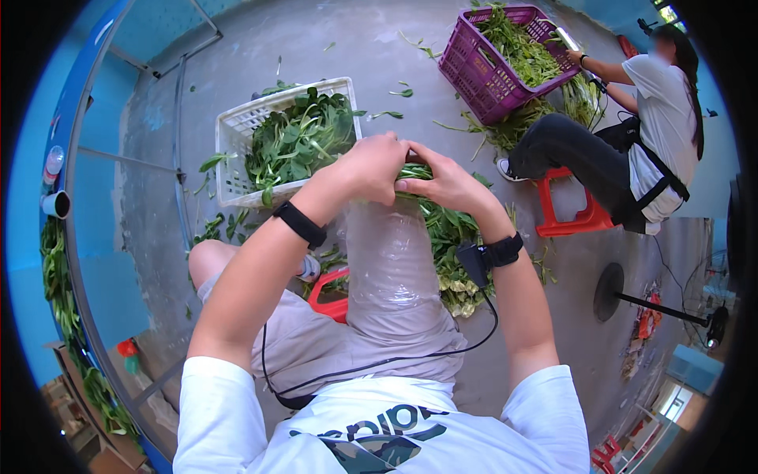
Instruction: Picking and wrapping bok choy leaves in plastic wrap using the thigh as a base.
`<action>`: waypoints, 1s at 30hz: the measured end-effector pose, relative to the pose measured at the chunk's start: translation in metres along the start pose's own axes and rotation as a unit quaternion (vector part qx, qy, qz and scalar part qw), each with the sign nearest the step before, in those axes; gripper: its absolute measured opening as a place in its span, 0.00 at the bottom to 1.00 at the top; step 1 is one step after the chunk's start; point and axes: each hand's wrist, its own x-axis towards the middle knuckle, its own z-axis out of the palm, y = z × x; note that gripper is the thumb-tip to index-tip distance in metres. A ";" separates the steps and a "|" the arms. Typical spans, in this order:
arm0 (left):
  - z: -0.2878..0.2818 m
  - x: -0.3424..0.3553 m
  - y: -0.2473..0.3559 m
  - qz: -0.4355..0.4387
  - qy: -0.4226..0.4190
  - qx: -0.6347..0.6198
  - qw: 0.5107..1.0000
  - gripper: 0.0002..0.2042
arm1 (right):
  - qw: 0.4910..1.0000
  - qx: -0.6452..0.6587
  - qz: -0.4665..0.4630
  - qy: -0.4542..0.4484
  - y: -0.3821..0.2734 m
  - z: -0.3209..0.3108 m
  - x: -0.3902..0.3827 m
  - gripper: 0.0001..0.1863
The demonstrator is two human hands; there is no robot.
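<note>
My left hand (374, 167) and my right hand (444, 186) meet over my raised knee, with the fingertips close together. Between them is a small bunch of leafy greens (412, 171), partly hidden by my fingers. My right thumb and fingers curl around the greens. My left hand's fingers bend down against the same bunch, their tips mostly hidden. Clear plastic film (391, 265) covers my thigh and knee below the hands. Just beyond my left hand stands a white basket (227, 167) holding loose greens (296, 138). A pile of greens (448, 237) lies on the floor beside my right forearm.
A purple crate (482, 79) full of greens stands at the far right. Next to it a person (659, 118) sits on a red stool (572, 209), handling greens. A blue-edged metal frame (75, 197) runs along the left. Scattered leaves lie on the grey floor (379, 47).
</note>
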 end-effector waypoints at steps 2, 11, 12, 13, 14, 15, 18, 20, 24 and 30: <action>-0.014 -0.009 0.008 0.013 0.020 0.030 0.999 0.33 | 0.999 0.012 0.038 -0.024 -0.003 -0.003 0.000 0.39; 0.010 -0.051 0.017 0.050 0.158 0.171 0.971 0.27 | 0.994 -0.068 0.002 -0.090 -0.012 -0.008 -0.004 0.29; 0.013 -0.054 0.018 0.051 0.160 0.172 0.971 0.27 | 0.990 -0.081 -0.033 -0.109 -0.017 -0.010 -0.002 0.31; 0.016 -0.056 0.018 0.049 0.170 0.164 0.970 0.27 | 0.978 -0.107 0.017 -0.178 -0.021 -0.019 0.001 0.35; 0.016 -0.056 0.018 0.050 0.180 0.155 0.970 0.27 | 0.978 -0.109 0.019 -0.177 -0.019 -0.024 0.004 0.35; 0.014 -0.056 0.018 0.053 0.149 0.135 0.978 0.28 | 0.978 -0.069 0.017 -0.195 -0.015 -0.031 0.008 0.36; 0.007 -0.056 0.018 0.062 0.120 0.073 0.988 0.31 | 0.966 -0.033 0.048 -0.250 -0.013 -0.041 0.035 0.40; -0.001 -0.059 0.025 0.048 0.088 0.057 0.993 0.34 | 0.955 -0.085 0.068 -0.277 -0.013 -0.038 0.048 0.40; -0.004 -0.064 0.021 0.016 0.042 -0.018 0.999 0.38 | 0.950 -0.103 0.079 -0.283 -0.018 -0.033 0.047 0.39; -0.003 -0.071 0.012 0.007 0.035 -0.155 0.987 0.30 | 0.961 -0.127 0.030 -0.244 -0.023 -0.020 0.038 0.39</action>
